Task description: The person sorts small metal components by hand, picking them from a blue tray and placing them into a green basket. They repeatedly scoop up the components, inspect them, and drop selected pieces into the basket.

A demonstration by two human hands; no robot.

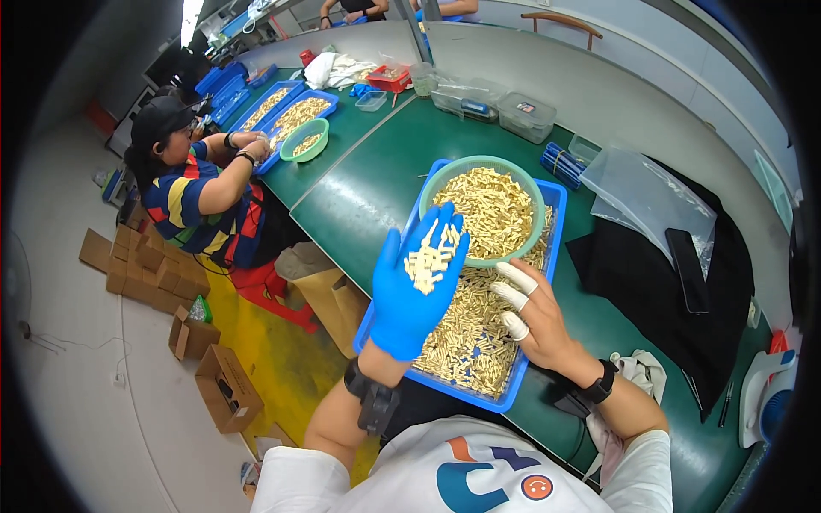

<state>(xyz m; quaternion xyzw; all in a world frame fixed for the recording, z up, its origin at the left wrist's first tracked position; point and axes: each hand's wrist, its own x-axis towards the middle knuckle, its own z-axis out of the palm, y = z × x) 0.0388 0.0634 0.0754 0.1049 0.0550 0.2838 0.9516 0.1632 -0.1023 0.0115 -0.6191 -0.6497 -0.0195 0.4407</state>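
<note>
My left hand [400,321], in a blue glove, is palm up with its fingers stretched out. A small heap of brass-coloured metal pieces [428,263] lies across its palm and fingers. My right hand [543,329] wears white finger cots on several fingers. Its fingers are apart and slightly bent over the right side of the blue tray [513,385], with nothing seen in them. Many loose brass-coloured pieces [466,346] cover the tray's floor. A pale green bowl [540,209], full of the same pieces, sits in the tray's far part, partly behind my left hand.
A black cloth [633,291], plastic bag [654,205] and phone [687,269] lie right. Clear boxes [526,117] and bundled blue rods [562,164] stand behind the tray. At left, a co-worker [201,184] handles pieces by blue trays and a green bowl [305,141].
</note>
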